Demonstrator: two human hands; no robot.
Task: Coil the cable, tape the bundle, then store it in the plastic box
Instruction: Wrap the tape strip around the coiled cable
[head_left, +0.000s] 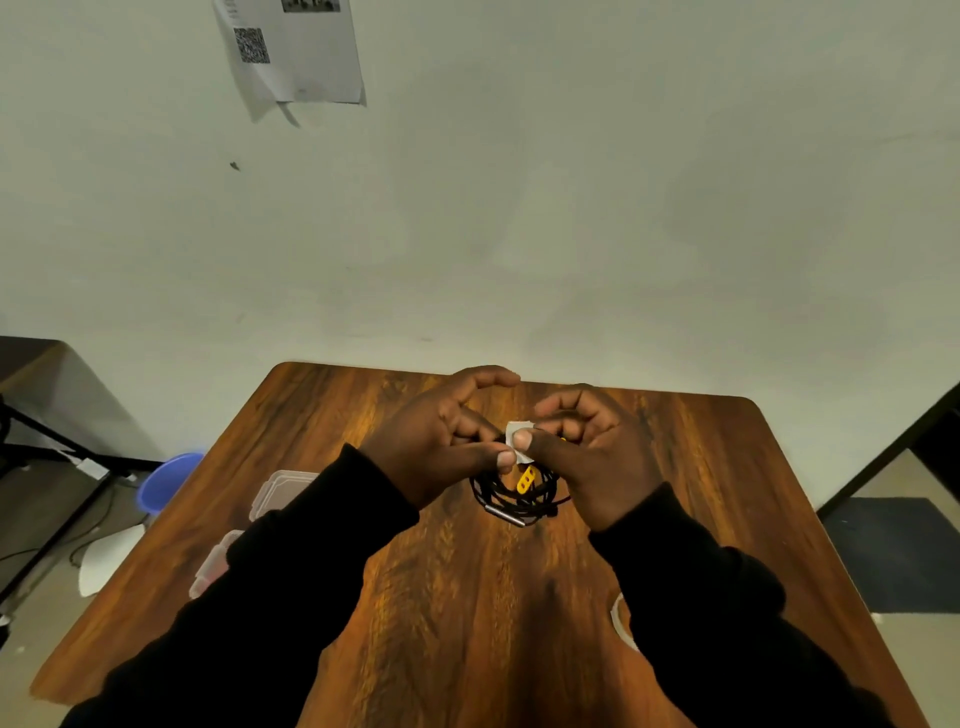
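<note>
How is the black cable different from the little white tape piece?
The cable is black and wound into a round bundle of loops; the tape piece is white, flat and small. The cable hangs below the hands with a yellow connector and a metal tip showing; the tape sits up between the thumbs. Both are held above the table by the left hand and right hand.

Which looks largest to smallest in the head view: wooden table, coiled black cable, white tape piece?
1. Brown wooden table
2. Coiled black cable bundle
3. Small white tape piece, partly hidden by thumbs
</note>
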